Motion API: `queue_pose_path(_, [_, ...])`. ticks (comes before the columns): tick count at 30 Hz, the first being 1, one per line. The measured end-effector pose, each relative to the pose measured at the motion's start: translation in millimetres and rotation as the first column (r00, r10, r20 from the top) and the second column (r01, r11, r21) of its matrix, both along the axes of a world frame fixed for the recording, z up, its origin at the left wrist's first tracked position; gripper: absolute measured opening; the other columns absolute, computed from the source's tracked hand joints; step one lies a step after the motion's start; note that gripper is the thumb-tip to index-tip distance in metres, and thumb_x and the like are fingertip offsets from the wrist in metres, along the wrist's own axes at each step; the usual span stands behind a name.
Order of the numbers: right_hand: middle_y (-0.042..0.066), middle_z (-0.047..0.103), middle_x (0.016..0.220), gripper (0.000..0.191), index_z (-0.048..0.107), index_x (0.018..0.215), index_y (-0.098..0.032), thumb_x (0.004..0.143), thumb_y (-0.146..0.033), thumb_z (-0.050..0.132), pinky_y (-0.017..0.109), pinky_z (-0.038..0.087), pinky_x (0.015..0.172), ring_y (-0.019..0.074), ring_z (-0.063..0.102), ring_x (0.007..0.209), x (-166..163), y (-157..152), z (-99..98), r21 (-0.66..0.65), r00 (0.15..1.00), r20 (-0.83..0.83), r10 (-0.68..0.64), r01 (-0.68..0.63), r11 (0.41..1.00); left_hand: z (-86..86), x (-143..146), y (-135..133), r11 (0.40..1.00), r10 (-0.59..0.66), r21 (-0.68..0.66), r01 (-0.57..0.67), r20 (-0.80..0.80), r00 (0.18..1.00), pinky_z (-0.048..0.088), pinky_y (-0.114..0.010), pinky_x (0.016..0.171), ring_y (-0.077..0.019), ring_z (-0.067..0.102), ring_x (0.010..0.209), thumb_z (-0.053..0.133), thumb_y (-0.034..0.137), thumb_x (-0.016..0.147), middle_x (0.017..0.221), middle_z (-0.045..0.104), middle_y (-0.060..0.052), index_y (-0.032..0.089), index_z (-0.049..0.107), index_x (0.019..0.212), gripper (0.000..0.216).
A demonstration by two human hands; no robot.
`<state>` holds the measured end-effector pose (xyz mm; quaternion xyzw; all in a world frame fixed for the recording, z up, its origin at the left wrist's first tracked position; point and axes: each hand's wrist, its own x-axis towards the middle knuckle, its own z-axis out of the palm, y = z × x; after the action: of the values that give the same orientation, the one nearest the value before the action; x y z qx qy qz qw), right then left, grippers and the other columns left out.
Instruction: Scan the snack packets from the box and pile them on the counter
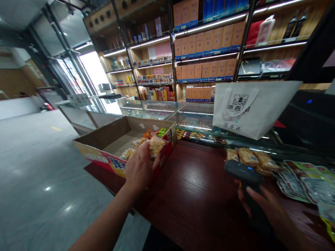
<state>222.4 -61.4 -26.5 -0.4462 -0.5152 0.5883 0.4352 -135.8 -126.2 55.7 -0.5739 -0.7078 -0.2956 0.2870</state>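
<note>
My left hand (138, 165) reaches over the near rim of a shallow cardboard box (104, 161), its fingers closed round a clear-wrapped pastry (156, 145). More wrapped snacks lie in the box beside that hand, with an orange packet (149, 134) and a green packet (162, 132) at the right end. On the other side, my right hand (264, 202) grips the handle of a black barcode scanner (244, 172), which shows a small blue light on top. Just beyond the scanner sit several wrapped bread packs (248, 157).
The dark red wooden tabletop (193, 184) lies below both hands. Flat snack pouches (306, 179) are piled at the right. A white paper bag (251, 104) stands on the glass display counter (193, 116). Shelves of orange boxes (206, 43) line the back.
</note>
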Motion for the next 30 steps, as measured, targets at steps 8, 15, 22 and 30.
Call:
queue_pose_path(8, [0.003,0.068,0.074,0.053,0.063,0.108,-0.018,0.080,-0.062,0.071,0.028,0.044,0.041,0.0149,0.055,0.044,0,-2,2.9,-0.012,1.000,-0.003,0.003,-0.003,1.000,-0.9,-48,11,0.999,0.042,0.021,-0.044,0.051,0.998,0.049,-0.044,0.097,-0.0359,0.065,0.116,0.065,0.043,0.087,0.125,0.067,-0.022,0.012,0.053,0.132,0.056])
queue_pose_path(15, [0.002,0.066,0.071,0.053,0.062,0.105,-0.016,0.080,-0.063,0.070,0.026,0.040,0.040,0.0129,0.053,0.043,-5,1,5.4,0.049,0.998,-0.030,0.053,-0.051,0.998,1.4,-52,18,0.997,0.081,0.009,-0.081,0.013,0.997,0.049,-0.047,0.096,-0.0373,0.063,0.117,0.062,0.038,0.087,0.130,0.064,-0.025,0.012,0.053,0.132,0.053])
queue_pose_path(22, [0.001,0.065,0.070,0.049,0.063,0.102,-0.016,0.082,-0.060,0.071,0.025,0.043,0.042,0.0127,0.054,0.044,-2,3,7.5,0.077,0.994,-0.074,0.075,-0.069,0.995,7.3,-27,9,0.994,0.001,0.112,-0.019,0.157,0.988,0.047,-0.051,0.102,-0.0371,0.060,0.120,0.066,0.040,0.084,0.128,0.063,-0.020,0.016,0.052,0.132,0.056])
queue_pose_path(30, [-0.001,0.064,0.068,0.045,0.060,0.092,-0.017,0.083,-0.061,0.069,0.023,0.042,0.041,0.0111,0.053,0.044,0,12,5.9,0.095,0.992,-0.072,0.106,-0.099,0.991,-25.8,91,79,0.732,-0.432,0.214,0.646,0.880,0.198,0.057,-0.033,0.079,-0.0249,0.066,0.102,0.086,0.040,0.065,0.129,0.060,-0.011,0.023,0.044,0.139,0.087])
